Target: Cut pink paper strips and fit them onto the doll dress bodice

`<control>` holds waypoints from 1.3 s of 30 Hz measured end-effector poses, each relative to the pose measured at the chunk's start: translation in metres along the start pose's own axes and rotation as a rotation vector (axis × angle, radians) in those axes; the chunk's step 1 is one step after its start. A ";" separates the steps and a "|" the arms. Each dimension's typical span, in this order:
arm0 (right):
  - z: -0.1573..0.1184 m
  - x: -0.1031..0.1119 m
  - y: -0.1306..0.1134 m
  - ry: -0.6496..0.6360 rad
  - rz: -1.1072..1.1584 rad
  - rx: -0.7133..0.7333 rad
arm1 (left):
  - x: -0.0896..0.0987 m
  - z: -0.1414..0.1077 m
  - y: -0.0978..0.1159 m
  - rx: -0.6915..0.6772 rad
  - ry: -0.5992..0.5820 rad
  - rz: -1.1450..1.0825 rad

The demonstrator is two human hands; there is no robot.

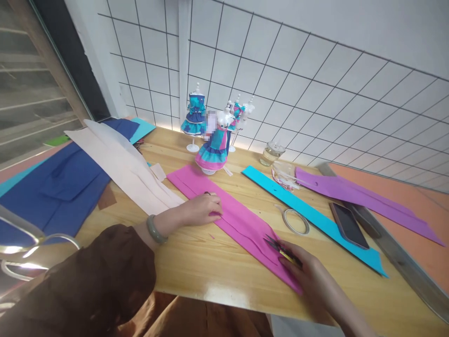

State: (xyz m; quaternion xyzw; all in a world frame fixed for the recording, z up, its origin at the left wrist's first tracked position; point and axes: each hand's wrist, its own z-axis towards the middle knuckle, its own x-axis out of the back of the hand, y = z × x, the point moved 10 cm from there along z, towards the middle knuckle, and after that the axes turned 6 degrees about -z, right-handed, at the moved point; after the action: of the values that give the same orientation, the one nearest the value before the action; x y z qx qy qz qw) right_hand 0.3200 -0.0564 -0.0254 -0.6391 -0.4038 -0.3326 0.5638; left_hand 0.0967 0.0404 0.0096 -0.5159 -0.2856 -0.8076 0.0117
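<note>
A long strip of pink fabric (242, 220), folded lengthwise, lies slantwise across the wooden table in front of me. My left hand (205, 208) rests over its middle, fingers curled and pressed together at the cloth; the fingertips are partly hidden. A green bangle circles that wrist. In my right hand (303, 262) is a pair of thread snips (286, 252) with dark, slightly parted blades. They sit over the near right part of the strip and point up and left. A small pink scrap (212, 236) lies beside the strip.
A turquoise strip (294, 210), phone (347, 224), tape roll (296, 221) and purple fabric (368, 199) lie to the right. Small dress forms (212, 150) and a glass jar (271, 153) stand at the back. Pale fabric (122, 168), blue fabric (63, 187) and large scissors (35, 245) are left.
</note>
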 end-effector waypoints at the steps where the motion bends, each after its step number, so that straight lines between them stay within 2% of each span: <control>1: -0.001 0.002 0.005 0.000 -0.001 -0.005 | -0.002 0.001 0.003 -0.015 -0.007 0.002; 3: -0.001 0.007 0.012 0.025 0.006 -0.005 | -0.006 0.002 0.008 -0.038 -0.011 0.015; 6: -0.001 0.021 0.015 0.131 0.018 -0.012 | -0.010 0.002 0.012 -0.066 -0.011 0.032; 10: 0.003 0.034 -0.001 0.216 0.015 0.022 | -0.012 0.002 0.012 -0.070 0.003 0.059; 14: 0.015 0.028 -0.030 0.172 0.005 0.112 | -0.015 0.004 0.013 -0.050 0.012 0.130; 17: 0.026 0.024 -0.042 0.154 0.024 0.147 | -0.017 0.006 0.015 -0.037 0.016 0.150; 24: 0.040 0.027 -0.037 0.110 0.033 0.114 | -0.009 0.006 0.006 0.023 0.068 -0.001; 30: 0.032 0.017 -0.045 -0.031 0.015 0.187 | -0.007 0.005 -0.001 0.063 0.089 -0.081; 39: 0.027 0.010 -0.050 -0.061 0.015 0.223 | -0.007 0.004 -0.004 0.061 0.100 -0.115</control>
State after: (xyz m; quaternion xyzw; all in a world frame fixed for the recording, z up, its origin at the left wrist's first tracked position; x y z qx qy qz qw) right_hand 0.2794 -0.0258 0.0024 -0.5852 -0.4506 -0.2619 0.6212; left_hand 0.1021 0.0438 0.0032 -0.4572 -0.3382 -0.8226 -0.0048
